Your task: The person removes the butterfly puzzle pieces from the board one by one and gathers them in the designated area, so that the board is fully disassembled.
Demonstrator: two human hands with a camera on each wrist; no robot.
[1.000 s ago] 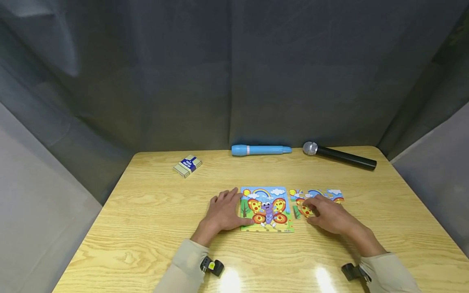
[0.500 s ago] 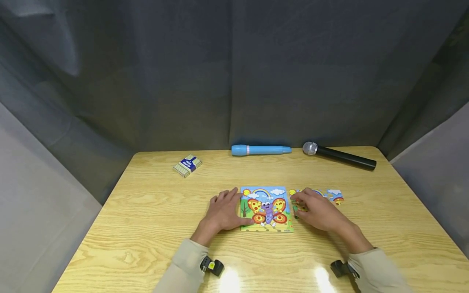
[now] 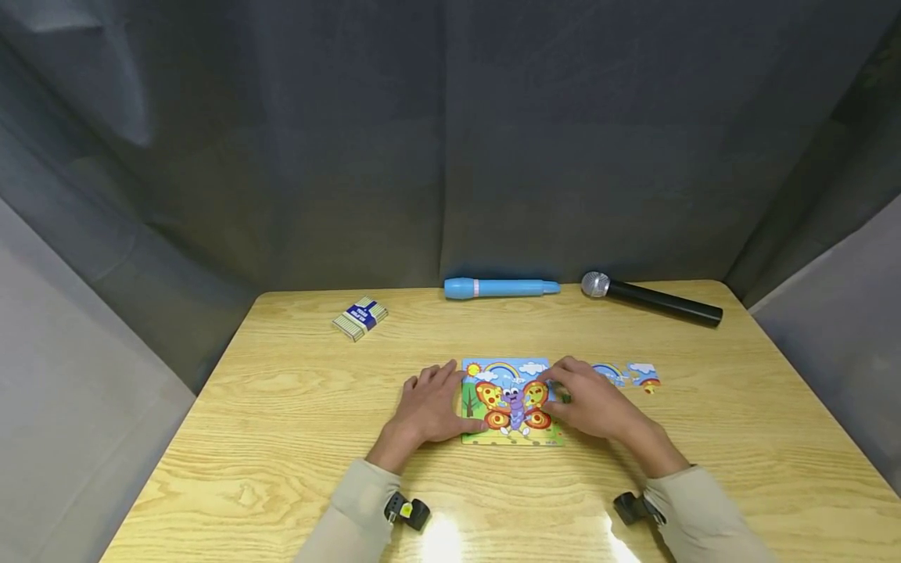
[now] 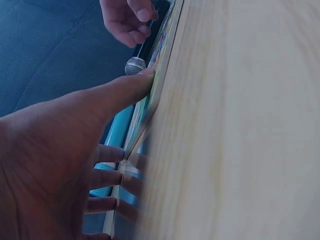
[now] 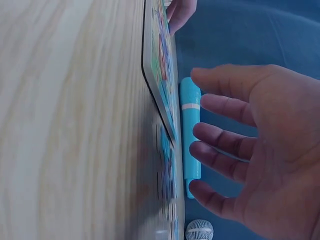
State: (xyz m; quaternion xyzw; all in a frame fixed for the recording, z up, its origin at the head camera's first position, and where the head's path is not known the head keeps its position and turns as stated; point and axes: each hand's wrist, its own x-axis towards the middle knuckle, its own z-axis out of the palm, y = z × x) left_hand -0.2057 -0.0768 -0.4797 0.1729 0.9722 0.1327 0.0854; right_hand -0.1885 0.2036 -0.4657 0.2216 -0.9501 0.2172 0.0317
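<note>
A square butterfly jigsaw puzzle [image 3: 516, 407] lies flat on the wooden table. My left hand [image 3: 429, 408] steadies its left side: the thumb rests on the picture, while the other fingers lie along the left edge. Above the puzzle's right edge hovers my right hand [image 3: 594, 403], its fingers loosely bent. In the right wrist view the right hand [image 5: 285, 135] has nothing between its fingers and stands apart from the puzzle [image 5: 161, 65]. Loose puzzle pieces with a rainbow [image 3: 609, 374] and a cloud [image 3: 644, 374] lie to the right; other pieces are hidden under the right hand.
Along the table's back edge lie a blue microphone-shaped stick [image 3: 501, 288] and a black microphone [image 3: 655, 301] with a silver head. A small striped box [image 3: 360, 318] with a blue label sits at the back left. A dark curtain [image 3: 352, 156] hangs behind the table.
My right hand has moved left, from over the loose pieces to the puzzle's right edge, uncovering the rainbow piece. The left hand has stayed in place.
</note>
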